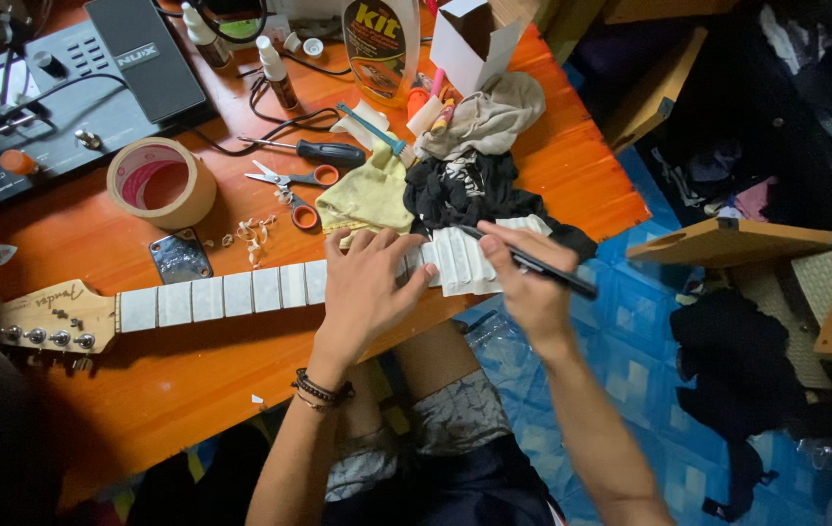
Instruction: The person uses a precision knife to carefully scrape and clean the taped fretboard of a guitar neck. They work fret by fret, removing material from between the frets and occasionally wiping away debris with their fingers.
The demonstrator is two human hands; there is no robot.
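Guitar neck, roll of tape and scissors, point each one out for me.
Guitar neck (207, 297), head view, on the taped fretboard left of the hand.
Roll of tape (162, 182), head view, on the tan outer rim near its front.
Scissors (284, 178), head view, on the blades near the pivot.

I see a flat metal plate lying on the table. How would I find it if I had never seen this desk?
Start at the orange wooden table and find the guitar neck lying across it. Just above the neck, below the roll of tan tape, lies the metal plate. It is the only flat, shiny grey rectangle there, with small screw holes at its corners, unlike the curly white scraps beside it.
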